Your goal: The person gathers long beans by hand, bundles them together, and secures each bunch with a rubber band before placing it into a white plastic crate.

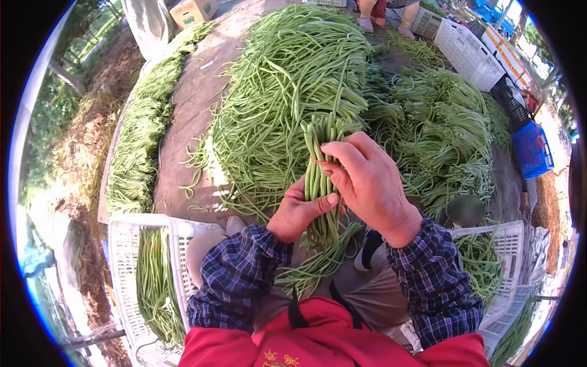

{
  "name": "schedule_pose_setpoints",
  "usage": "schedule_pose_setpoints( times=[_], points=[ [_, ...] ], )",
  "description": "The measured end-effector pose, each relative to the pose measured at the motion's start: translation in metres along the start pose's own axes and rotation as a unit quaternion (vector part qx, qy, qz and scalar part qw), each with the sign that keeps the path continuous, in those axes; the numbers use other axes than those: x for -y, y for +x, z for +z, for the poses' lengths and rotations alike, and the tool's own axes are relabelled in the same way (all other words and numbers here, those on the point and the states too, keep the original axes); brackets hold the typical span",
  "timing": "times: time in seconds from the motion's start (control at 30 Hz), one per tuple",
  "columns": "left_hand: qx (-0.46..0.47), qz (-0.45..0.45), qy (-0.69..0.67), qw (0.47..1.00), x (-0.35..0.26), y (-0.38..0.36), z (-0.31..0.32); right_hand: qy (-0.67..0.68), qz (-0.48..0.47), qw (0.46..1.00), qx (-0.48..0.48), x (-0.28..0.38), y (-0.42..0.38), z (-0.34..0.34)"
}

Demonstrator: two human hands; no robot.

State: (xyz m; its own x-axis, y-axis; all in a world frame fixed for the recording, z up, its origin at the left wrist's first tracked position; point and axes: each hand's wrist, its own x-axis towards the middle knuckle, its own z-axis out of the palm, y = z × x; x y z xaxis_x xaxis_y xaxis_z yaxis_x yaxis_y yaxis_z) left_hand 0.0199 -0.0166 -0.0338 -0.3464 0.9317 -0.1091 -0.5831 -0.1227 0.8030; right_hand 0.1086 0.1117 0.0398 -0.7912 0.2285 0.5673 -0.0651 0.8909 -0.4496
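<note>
My left hand (298, 211) is wrapped around a bundle of long green beans (314, 178), its thumb across the front. The bundle stands roughly upright, its trimmed-looking ends at the top. Near those ends a thin red band (319, 161) runs around the beans. My right hand (374, 183) pinches at this band with thumb and forefinger; its other fingers are partly hidden. Another red strand shows on my left hand. Just beyond the bundle lies a big heap of loose long beans (278, 104), and more beans (315, 266) lie on the ground between my feet.
On my left stands a white crate (177, 263) with long beans inside; a second white crate (510, 257) is on my right. Bean rows (137, 140) line the left side, another pile (440, 134) the right. A blue crate (533, 150) and a person's legs (365, 13) are farther off.
</note>
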Motion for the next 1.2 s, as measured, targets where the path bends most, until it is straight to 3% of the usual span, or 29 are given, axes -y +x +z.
schedule_pose_setpoints(
  times=[0.13, 0.23, 0.5, 0.57, 0.8, 0.87, 0.93, 1.0, 1.03, 1.07, 1.13, 1.2],
  points=[
    [-0.005, -0.018, 0.004, 1.000, -0.001, -0.003, -0.004, 0.112, 0.067, 0.991, 0.001, -0.001, -0.002, 0.003],
    [0.045, -0.044, 0.028, 0.998, 0.000, -0.003, -0.010, 0.147, 0.069, 0.986, 0.027, -0.007, -0.001, -0.006],
    [0.053, -0.040, 0.039, 0.997, -0.005, -0.004, 0.000, 0.157, 0.119, 0.980, 0.006, -0.006, -0.005, -0.009],
    [0.063, -0.035, 0.055, 0.996, -0.005, -0.003, -0.001, 0.219, 0.185, 0.958, -0.003, -0.005, -0.006, -0.006],
    [0.026, -0.043, 0.069, 0.996, 0.004, -0.004, -0.006, 0.223, 0.183, 0.957, 0.002, -0.009, -0.003, 0.001],
    [0.014, -0.023, 0.014, 1.000, 0.005, -0.004, -0.009, 0.218, 0.138, 0.964, -0.063, -0.010, 0.000, 0.002],
    [0.011, -0.010, -0.035, 0.999, -0.004, -0.004, -0.006, 0.262, 0.154, 0.951, -0.049, -0.021, -0.006, 0.006],
    [0.011, 0.021, -0.061, 0.998, -0.010, -0.003, -0.007, 0.414, 0.166, 0.894, 0.046, -0.019, -0.010, 0.012],
    [-0.027, 0.048, -0.074, 0.996, -0.013, -0.005, 0.000, 0.428, 0.196, 0.875, 0.111, -0.017, -0.012, 0.014],
    [-0.027, 0.047, -0.075, 0.996, -0.012, -0.003, -0.003, 0.427, 0.198, 0.875, 0.112, -0.017, -0.014, 0.021],
    [0.023, 0.096, -0.037, 0.994, -0.008, 0.001, -0.013, 0.519, 0.239, 0.804, 0.164, -0.018, -0.016, 0.034],
    [0.010, 0.097, -0.050, 0.994, -0.005, 0.004, -0.014, 0.536, 0.260, 0.784, 0.171, -0.018, -0.016, 0.035]
  ],
)
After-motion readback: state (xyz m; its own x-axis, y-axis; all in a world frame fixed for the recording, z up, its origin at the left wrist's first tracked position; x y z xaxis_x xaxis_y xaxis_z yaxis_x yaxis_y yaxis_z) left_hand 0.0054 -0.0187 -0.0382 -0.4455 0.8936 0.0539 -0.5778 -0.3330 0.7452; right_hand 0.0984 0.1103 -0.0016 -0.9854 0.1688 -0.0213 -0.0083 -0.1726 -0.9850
